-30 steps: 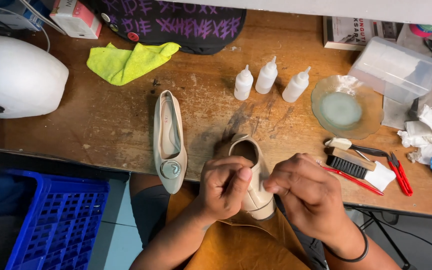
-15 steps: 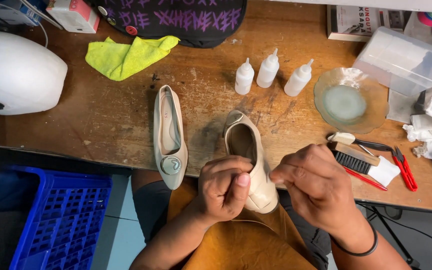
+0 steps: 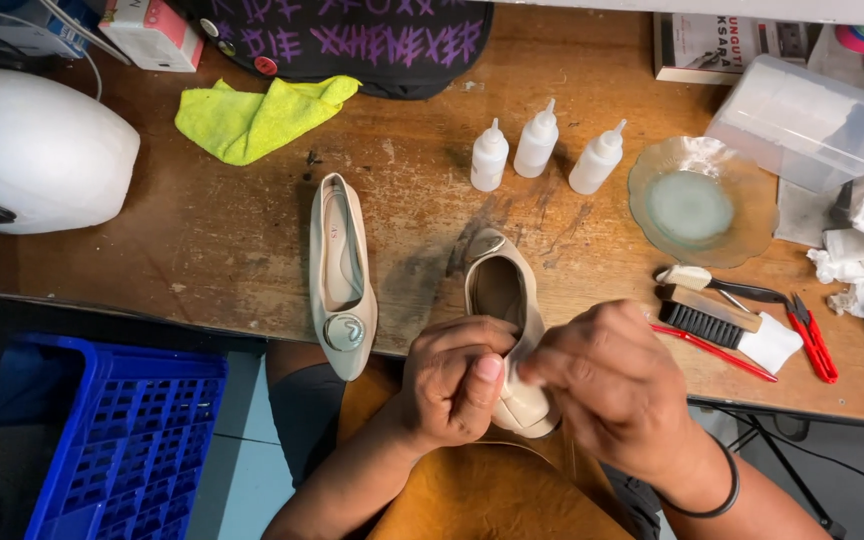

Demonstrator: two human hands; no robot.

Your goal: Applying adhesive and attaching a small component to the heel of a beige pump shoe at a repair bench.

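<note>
Risk, my read: beige pump (image 3: pixel 505 330) overhangs the worktop (image 3: pixel 202 240) edge; left hand (image 3: pixel 452 380) has its grip clamped on the shoe's toe end, right hand (image 3: pixel 617 385) has its grip pinched on a small white pad (image 3: pixel 514 374) against it. A slip could drop the shoe.
Count: pumps two, second one (image 3: pixel 340 270) lying apart; squeeze bottles (image 3: pixel 537 140) three; glass dish (image 3: pixel 690 205) one; brush (image 3: pixel 707 315) one.

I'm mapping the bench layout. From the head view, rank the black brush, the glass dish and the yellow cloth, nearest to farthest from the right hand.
From the right hand:
1. Black brush, just beyond it, on its right side.
2. Glass dish, farther back on the table, to the right.
3. Yellow cloth, far across at the back left.
</note>
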